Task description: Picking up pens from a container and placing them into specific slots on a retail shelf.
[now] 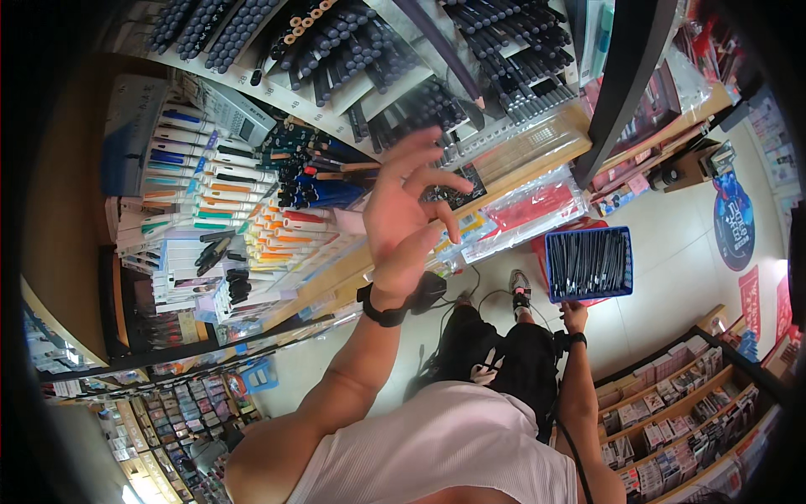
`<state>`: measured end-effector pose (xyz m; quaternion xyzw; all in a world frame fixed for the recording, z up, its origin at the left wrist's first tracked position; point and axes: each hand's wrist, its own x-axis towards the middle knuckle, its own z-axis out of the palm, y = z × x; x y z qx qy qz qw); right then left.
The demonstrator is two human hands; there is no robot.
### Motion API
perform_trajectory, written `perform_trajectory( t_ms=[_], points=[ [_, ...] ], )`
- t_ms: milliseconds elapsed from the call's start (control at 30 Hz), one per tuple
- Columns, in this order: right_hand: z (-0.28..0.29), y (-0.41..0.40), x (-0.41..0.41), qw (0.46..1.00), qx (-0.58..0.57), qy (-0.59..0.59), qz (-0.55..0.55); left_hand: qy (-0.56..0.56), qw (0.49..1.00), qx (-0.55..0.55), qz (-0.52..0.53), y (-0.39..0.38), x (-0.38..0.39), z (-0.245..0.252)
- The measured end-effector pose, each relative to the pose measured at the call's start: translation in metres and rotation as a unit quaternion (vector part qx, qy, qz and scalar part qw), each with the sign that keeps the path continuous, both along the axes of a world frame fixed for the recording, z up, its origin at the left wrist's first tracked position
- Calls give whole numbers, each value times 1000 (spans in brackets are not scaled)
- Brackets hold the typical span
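My left hand [409, 211] is raised in front of the pen display, fingers spread and slightly curled, with nothing in it. Just beyond its fingertips are dark pencils [422, 110] lying in slanted compartments of a white rack [302, 104]. Down at my right, my right hand [574, 316] grips the near rim of a blue plastic basket [590, 297]; part of the grip is hidden beneath the rim. Slim black pens or pencils [589, 261] fill the basket in a dense row. Behind the basket shows a red object [543, 249], mostly covered.
White-barrelled pens with coloured clips [220, 189] fill the shelf at left. A black shelf post [630, 94] rises right of the pencil rack. Cables [478, 283] lie on the tiled floor near my shoes. At lower right stands a tiered rack of small boxes [674, 435].
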<state>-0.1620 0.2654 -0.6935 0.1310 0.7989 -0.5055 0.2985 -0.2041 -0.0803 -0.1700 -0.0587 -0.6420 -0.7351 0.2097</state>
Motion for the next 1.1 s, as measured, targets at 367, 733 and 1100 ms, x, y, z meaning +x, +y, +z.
perform_trajectory(
  t_ms=[367,733,1100],
  points=[
    [-2,5,8,1000,12,6,-8,-35,922,-358,143,23,-21,29],
    [17,7,2,1000,17,-12,-7,-46,874,-437,206,18,-28,35],
    [33,13,-12,1000,-3,4,-16,-71,868,-431,238,20,-2,44]
  ],
)
